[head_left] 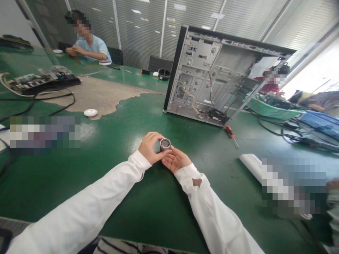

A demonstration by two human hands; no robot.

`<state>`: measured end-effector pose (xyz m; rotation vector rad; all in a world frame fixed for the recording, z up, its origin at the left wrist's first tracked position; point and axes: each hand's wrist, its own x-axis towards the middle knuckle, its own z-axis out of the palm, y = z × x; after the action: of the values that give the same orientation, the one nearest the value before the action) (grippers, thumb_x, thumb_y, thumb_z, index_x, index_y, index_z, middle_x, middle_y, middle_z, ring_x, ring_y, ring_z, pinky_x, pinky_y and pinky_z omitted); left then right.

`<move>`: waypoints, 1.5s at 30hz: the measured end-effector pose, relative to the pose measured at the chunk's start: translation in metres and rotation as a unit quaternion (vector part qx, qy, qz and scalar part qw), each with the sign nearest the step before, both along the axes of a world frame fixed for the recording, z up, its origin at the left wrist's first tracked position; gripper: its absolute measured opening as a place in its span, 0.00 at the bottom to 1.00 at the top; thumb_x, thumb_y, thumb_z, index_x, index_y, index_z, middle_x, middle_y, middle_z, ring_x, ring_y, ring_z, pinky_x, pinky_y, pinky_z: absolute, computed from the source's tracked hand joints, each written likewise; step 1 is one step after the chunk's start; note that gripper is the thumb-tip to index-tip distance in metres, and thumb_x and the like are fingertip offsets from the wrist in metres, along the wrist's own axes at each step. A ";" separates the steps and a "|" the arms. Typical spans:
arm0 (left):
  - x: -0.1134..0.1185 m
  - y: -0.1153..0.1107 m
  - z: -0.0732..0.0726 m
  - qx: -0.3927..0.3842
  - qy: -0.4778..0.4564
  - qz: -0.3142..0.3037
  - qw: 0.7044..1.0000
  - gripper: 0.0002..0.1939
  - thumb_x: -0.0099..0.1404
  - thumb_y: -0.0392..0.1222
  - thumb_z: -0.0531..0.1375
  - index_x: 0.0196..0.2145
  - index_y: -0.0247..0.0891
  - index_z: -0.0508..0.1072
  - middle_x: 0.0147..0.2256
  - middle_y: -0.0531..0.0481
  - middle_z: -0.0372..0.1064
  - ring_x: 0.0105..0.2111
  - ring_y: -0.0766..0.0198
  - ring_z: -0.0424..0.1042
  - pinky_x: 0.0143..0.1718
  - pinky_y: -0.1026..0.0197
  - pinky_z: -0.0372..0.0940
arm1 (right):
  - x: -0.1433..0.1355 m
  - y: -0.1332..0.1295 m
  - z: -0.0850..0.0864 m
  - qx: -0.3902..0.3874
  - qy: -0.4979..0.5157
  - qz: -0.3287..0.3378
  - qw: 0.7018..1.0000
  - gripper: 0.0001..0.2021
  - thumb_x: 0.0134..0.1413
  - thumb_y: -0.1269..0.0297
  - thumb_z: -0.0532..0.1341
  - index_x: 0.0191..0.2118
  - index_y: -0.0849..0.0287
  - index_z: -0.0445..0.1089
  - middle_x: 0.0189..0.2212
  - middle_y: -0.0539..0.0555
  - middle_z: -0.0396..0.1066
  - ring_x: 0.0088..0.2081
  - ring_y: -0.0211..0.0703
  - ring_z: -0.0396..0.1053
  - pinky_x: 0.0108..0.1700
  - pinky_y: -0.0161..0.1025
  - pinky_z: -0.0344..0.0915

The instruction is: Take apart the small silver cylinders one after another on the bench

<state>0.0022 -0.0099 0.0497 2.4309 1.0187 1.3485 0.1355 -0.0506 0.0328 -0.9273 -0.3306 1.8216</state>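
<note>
Green table (63,190): ran across the whole view, its surface bearing everything listed below.

Far left: black cable (16,100), trailing over the table. Beside it, circuit boards (39,81), heaped on a dark base, near a bare brown patch (106,93) in the green surface. Nearer the front, one item masked by pixels, kind not legible.

Left of centre: white dish (90,112), small and round, at the near edge of the patch. Beyond, at the far side of the table, a seated person in a light blue shirt (94,47), both hands raised together.

Centre: left hand (149,148), white-sleeved, curled round the left side of a small metal cup (165,149), thumb across its near side. The cup stood about upright, rim up, dark inside, between the two hands and in front of the computer case; whether it touched the table could not be told. Right hand (176,159), white-sleeved, palm partly turned up, fingers bent, gripped the cup from the right and near side.

Right of centre: computer case (201,76), side panel off, loose wires within. By its near right corner, screwdriver (230,132), orange and black handle, shaft toward the front.

Right: long white box (249,164), partly masked; green basket (275,108), filled with parts; blue basket (321,121), just beside it.
</note>
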 end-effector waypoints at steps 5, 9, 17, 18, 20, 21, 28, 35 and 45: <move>0.000 -0.002 0.002 0.006 0.008 -0.011 1.000 0.16 0.47 0.46 0.59 0.33 0.36 0.65 0.35 0.45 0.66 0.40 0.58 0.63 0.41 0.55 0.59 | -0.001 -0.001 0.010 -0.043 0.010 0.009 0.999 0.12 0.50 0.61 0.52 0.24 0.64 0.63 0.16 0.52 0.66 0.20 0.34 0.65 0.25 0.33 0.66; -0.001 -0.003 0.003 0.014 0.011 -0.026 0.999 0.17 0.47 0.45 0.59 0.34 0.35 0.65 0.35 0.45 0.66 0.41 0.58 0.63 0.42 0.54 0.59 | -0.002 -0.001 0.015 -0.062 0.005 0.016 0.998 0.13 0.51 0.60 0.49 0.24 0.64 0.62 0.16 0.52 0.66 0.18 0.33 0.64 0.21 0.32 0.63; 0.000 -0.007 0.004 0.022 0.037 -0.057 0.997 0.16 0.47 0.41 0.59 0.36 0.36 0.67 0.38 0.46 0.66 0.43 0.57 0.61 0.45 0.54 0.56 | 0.001 -0.001 0.012 -0.027 0.031 0.038 0.998 0.14 0.52 0.58 0.49 0.31 0.64 0.64 0.21 0.54 0.69 0.20 0.34 0.65 0.21 0.32 0.63; 0.000 -0.008 0.004 0.024 0.043 -0.061 0.997 0.17 0.47 0.40 0.59 0.37 0.37 0.67 0.38 0.46 0.65 0.43 0.58 0.61 0.45 0.54 0.56 | 0.002 -0.001 0.011 -0.017 0.037 0.041 0.998 0.13 0.51 0.58 0.50 0.32 0.63 0.64 0.22 0.54 0.70 0.21 0.34 0.65 0.22 0.32 0.63; 0.001 -0.009 0.004 0.031 0.051 -0.073 0.996 0.16 0.48 0.39 0.58 0.38 0.38 0.67 0.38 0.48 0.65 0.43 0.59 0.61 0.45 0.55 0.55 | 0.004 0.000 0.008 0.005 0.048 0.041 0.998 0.13 0.50 0.58 0.52 0.32 0.63 0.64 0.24 0.54 0.70 0.23 0.34 0.66 0.24 0.32 0.64; 0.001 -0.010 0.004 0.036 0.055 -0.080 0.995 0.16 0.48 0.37 0.58 0.38 0.39 0.67 0.38 0.49 0.65 0.43 0.59 0.61 0.45 0.55 0.55 | 0.005 0.000 0.006 0.017 0.054 0.040 0.998 0.12 0.49 0.59 0.52 0.32 0.63 0.64 0.24 0.54 0.70 0.24 0.34 0.67 0.25 0.32 0.64; 0.003 -0.009 0.002 0.061 0.069 -0.105 0.990 0.15 0.50 0.32 0.54 0.37 0.42 0.67 0.40 0.51 0.64 0.44 0.60 0.59 0.45 0.55 0.54 | 0.011 0.003 -0.006 0.116 0.060 0.004 0.991 0.09 0.43 0.65 0.58 0.35 0.57 0.64 0.26 0.48 0.70 0.31 0.36 0.68 0.30 0.33 0.65; 0.002 -0.008 0.003 0.063 0.073 -0.124 0.988 0.19 0.45 0.32 0.54 0.38 0.42 0.67 0.43 0.49 0.61 0.45 0.58 0.57 0.45 0.53 0.54 | 0.016 0.004 -0.001 0.185 -0.019 -0.075 0.980 0.13 0.37 0.67 0.62 0.35 0.54 0.64 0.29 0.48 0.70 0.30 0.37 0.68 0.32 0.38 0.66; 0.002 -0.004 -0.004 -0.030 0.066 -0.080 0.994 0.16 0.46 0.41 0.56 0.35 0.38 0.63 0.39 0.47 0.63 0.43 0.57 0.59 0.42 0.54 0.55 | 0.007 0.004 0.000 0.352 -0.360 -0.234 0.832 0.16 0.32 0.69 0.63 0.33 0.56 0.62 0.34 0.51 0.67 0.33 0.37 0.66 0.37 0.38 0.63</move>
<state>0.0045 -0.0144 0.0456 2.5238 0.8575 1.1054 0.1427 -0.0471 0.0326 -0.9973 -1.0615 0.7236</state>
